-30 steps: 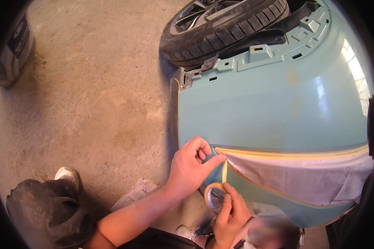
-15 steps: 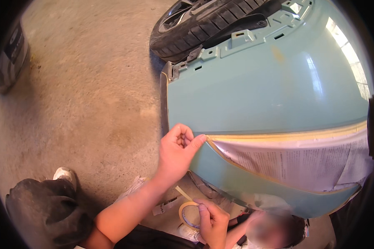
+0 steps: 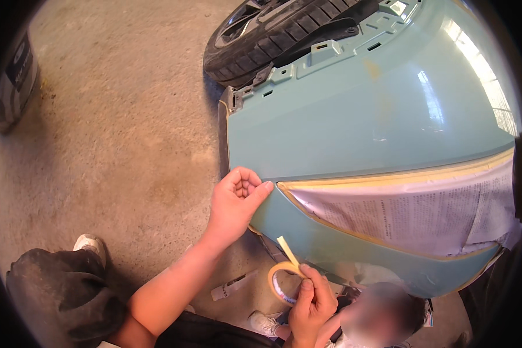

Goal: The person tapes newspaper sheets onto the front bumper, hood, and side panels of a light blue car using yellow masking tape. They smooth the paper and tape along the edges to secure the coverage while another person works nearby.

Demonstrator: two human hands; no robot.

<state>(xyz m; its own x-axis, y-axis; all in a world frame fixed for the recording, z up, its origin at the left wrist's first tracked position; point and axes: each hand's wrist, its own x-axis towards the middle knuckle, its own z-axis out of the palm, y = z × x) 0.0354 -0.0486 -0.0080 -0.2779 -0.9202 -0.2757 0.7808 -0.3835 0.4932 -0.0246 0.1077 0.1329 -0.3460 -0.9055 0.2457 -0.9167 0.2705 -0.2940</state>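
Note:
My left hand (image 3: 231, 203) is at the near left part of a light blue-green car body panel (image 3: 325, 139), fingers curled and thumb pressed toward the index finger. Whatever may be in that pinch is hidden. Just right of the thumb, newspaper (image 3: 417, 211) covers a tapering area of the panel, edged with yellow masking tape (image 3: 354, 182). Lower down, my right hand (image 3: 314, 301) grips a roll of masking tape (image 3: 274, 283). A short loose strip stands up from the roll, below the panel's lower edge.
A wheel with a black tyre (image 3: 278, 40) lies beyond the panel. At the far left stands a dark bucket (image 3: 17, 84) on the concrete floor (image 3: 127, 122). Another person (image 3: 383, 316) is low at the near right, beneath the panel. A paper scrap (image 3: 233, 286) lies on the floor.
My left thumb has come off the tape's pointed corner, slightly leftward. My right hand has risen to the right with the roll. The view has shifted slightly.

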